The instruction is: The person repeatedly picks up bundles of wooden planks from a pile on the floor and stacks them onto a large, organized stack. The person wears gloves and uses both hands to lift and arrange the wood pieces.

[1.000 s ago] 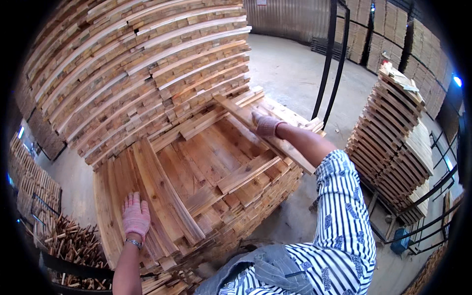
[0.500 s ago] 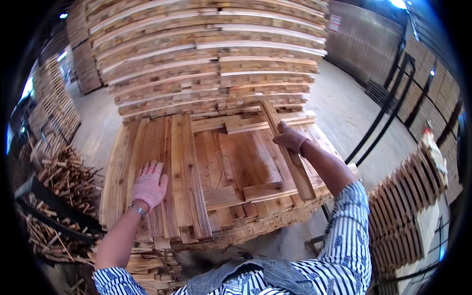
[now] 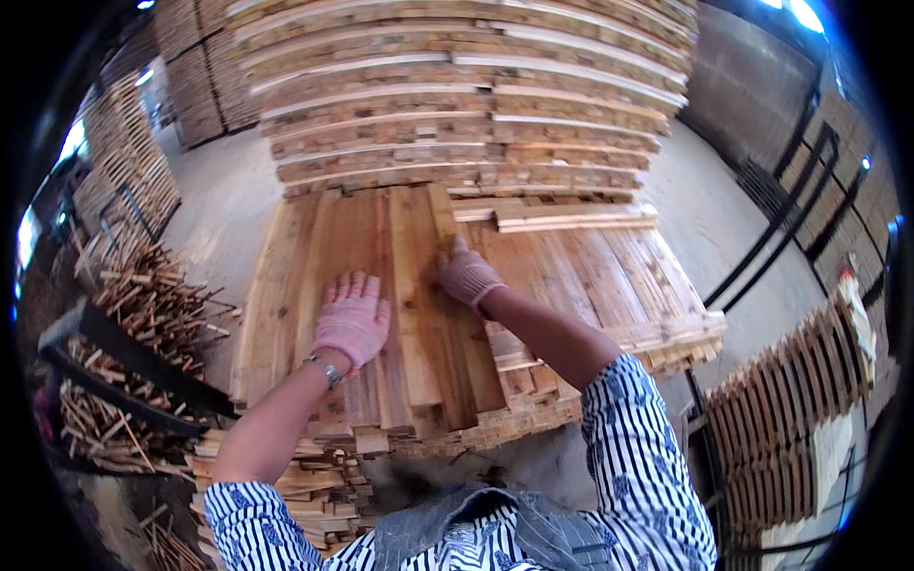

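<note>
A row of wooden planks (image 3: 293, 276) lies side by side on the left part of a low plank stack. My left hand (image 3: 352, 319), in a pinkish knit glove, rests flat on these planks with its fingers stretched out. To its right, my gloved right hand (image 3: 468, 273) grips a plank (image 3: 468, 366) at the right end of the row, its fingers curled around the wood. That plank lies lengthwise along its neighbour. Crosswise strips (image 3: 581, 218) sit along the stack's far edge, and another strip (image 3: 657, 331) runs along the near right edge.
Close behind rises a tall pile of boards (image 3: 466, 105). Scrap sticks (image 3: 157, 295) heap up on the left by a dark metal frame (image 3: 105, 352). Black bars (image 3: 776, 219) stand at the right, with a bundle of stacked slats (image 3: 776, 438) nearer me.
My right hand has moved left with the plank, from a slant over the right side to beside the row. The view has shifted, and my left hand stays flat on the planks.
</note>
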